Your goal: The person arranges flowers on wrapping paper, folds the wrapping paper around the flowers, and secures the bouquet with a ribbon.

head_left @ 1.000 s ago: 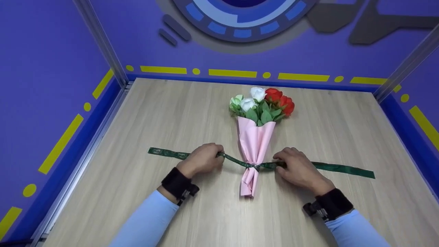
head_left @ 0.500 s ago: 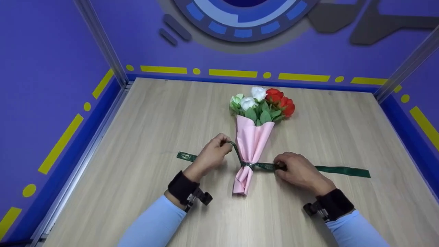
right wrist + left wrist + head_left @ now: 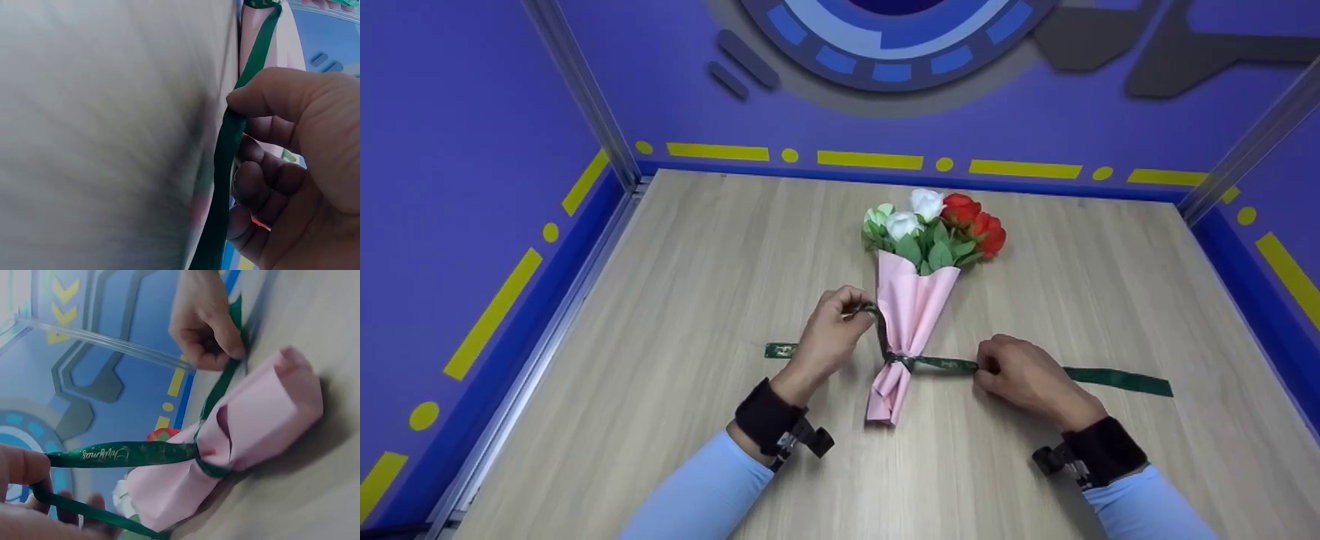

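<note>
A bouquet of white and red flowers in pink wrapping paper [image 3: 911,300] lies on the table. A dark green ribbon [image 3: 949,364] goes round its narrow waist, with gold lettering showing in the left wrist view. My left hand [image 3: 831,330] pinches one end of the ribbon [image 3: 124,454] beside the paper, and that end rises from the knot and doubles back past the fingers. Right of the bouquet, my right hand [image 3: 1024,375] pinches the other end between thumb and fingers; its tail [image 3: 214,236] runs on past the hand.
The bouquet lies on a light wood-grain table [image 3: 720,247]. Blue panels [image 3: 847,127] with yellow marks stand along its back and sides, with metal posts [image 3: 585,97] at the corners. A camera on a black band [image 3: 771,416] sits on each wrist.
My left hand has moved right and up towards the paper, lifting its ribbon end and drawing in the left tail. The paper's foot has swung left. My right hand has shifted slightly right.
</note>
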### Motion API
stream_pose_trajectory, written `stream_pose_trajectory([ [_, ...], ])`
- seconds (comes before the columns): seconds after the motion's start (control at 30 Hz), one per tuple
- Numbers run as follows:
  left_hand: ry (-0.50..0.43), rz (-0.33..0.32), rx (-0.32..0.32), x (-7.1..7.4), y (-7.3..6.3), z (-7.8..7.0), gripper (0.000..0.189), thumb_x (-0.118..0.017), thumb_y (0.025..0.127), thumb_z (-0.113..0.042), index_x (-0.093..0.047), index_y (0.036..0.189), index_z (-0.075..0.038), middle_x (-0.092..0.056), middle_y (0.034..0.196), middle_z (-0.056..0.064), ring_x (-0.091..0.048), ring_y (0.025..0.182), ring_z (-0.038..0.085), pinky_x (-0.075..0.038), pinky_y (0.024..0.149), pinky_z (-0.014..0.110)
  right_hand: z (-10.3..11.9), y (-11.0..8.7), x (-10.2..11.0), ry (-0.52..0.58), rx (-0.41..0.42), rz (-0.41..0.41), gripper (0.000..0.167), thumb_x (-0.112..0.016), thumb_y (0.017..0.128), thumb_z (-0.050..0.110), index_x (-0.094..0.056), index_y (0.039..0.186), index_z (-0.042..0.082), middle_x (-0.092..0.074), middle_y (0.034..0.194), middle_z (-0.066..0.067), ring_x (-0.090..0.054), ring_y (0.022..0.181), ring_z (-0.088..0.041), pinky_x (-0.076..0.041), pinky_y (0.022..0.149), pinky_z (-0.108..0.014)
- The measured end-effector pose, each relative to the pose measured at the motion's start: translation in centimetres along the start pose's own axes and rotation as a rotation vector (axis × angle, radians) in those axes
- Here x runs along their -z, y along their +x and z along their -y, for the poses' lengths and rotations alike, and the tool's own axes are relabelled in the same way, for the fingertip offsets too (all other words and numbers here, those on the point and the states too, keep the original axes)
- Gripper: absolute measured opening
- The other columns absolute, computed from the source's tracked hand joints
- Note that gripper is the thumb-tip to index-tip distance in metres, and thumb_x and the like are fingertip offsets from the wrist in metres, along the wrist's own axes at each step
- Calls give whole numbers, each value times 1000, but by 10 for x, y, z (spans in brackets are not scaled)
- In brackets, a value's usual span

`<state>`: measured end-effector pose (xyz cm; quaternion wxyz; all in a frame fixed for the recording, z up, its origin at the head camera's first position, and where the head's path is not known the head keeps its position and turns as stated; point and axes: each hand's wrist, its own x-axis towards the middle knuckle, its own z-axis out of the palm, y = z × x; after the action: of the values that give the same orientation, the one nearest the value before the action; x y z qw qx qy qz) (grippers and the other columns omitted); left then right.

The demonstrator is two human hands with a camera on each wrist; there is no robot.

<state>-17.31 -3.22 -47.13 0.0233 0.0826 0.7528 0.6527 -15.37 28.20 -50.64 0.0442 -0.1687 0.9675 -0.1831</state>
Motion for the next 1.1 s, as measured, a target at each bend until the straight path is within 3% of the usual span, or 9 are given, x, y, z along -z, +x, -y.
stream_pose_trajectory([
  [0.13,231,-18,-54,4,-2,-3,14,-72,91,-12,-79,102,-17,-55,103,4,-50,102,23,-41,93,37,0,-2,6,14,-32,11,16,-73,87,12,-61,81,20,-56,71,7,-49,63,-11,-37,57,-26],
  [0.27,192,21,-39,6,-2,-2,17,-68,96,-13,-79,107,-16,-58,88,-3,-54,82,15,-44,75,30,-2,-6,18,56,-69,96,15,-74,87,11,-64,98,14,-62,74,6,-53,63,-11,-41,57,-28],
  [0.37,149,55,-18,8,-2,1,17,-64,99,-13,-78,109,-14,-64,87,-7,-59,79,10,-49,73,26,-7,-10,29,96,-97,189,23,-75,86,9,-69,108,10,-65,77,4,-57,64,-12,-45,58,-30],
  [0.47,129,92,-12,11,-2,3,16,-62,100,-12,-76,107,-12,-66,86,-5,-63,80,13,-52,73,26,-15,-14,43,73,-122,205,16,-73,85,9,-75,101,9,-62,73,4,-55,62,-13,-43,58,-31],
  [0.53,122,112,-14,11,-2,3,15,-61,100,-11,-75,106,-11,-66,85,-4,-65,79,17,-53,73,27,-20,-16,54,47,-143,161,8,-71,87,11,-76,93,10,-60,69,4,-52,60,-14,-41,56,-31],
  [0.67,141,145,-19,12,-3,4,15,-61,100,-11,-75,103,-13,-64,82,-6,-65,78,17,-52,70,26,-19,-11,74,49,-201,-17,14,-63,96,18,-75,95,9,-54,61,3,-47,53,-16,-36,52,-30],
  [0.83,211,190,-32,11,-5,5,12,-63,99,-14,-76,101,-14,-64,85,-9,-59,80,8,-49,72,25,13,18,82,119,-235,-279,19,-61,99,19,-73,91,8,-57,59,-1,-49,50,-16,-36,51,-31],
  [0.97,229,215,-33,9,-5,6,11,-64,99,-13,-76,101,-14,-63,85,-11,-58,78,6,-49,72,26,48,49,78,171,-180,-405,14,-61,96,12,-73,95,5,-71,74,-8,-66,61,-20,-49,59,-35],
  [1.1,220,242,-46,6,-4,6,10,-65,99,-11,-75,98,-13,-61,82,-10,-57,74,5,-48,68,23,77,74,70,224,-31,-429,23,-61,93,4,-73,112,2,-76,98,-17,-72,86,-30,-57,77,-46],
])
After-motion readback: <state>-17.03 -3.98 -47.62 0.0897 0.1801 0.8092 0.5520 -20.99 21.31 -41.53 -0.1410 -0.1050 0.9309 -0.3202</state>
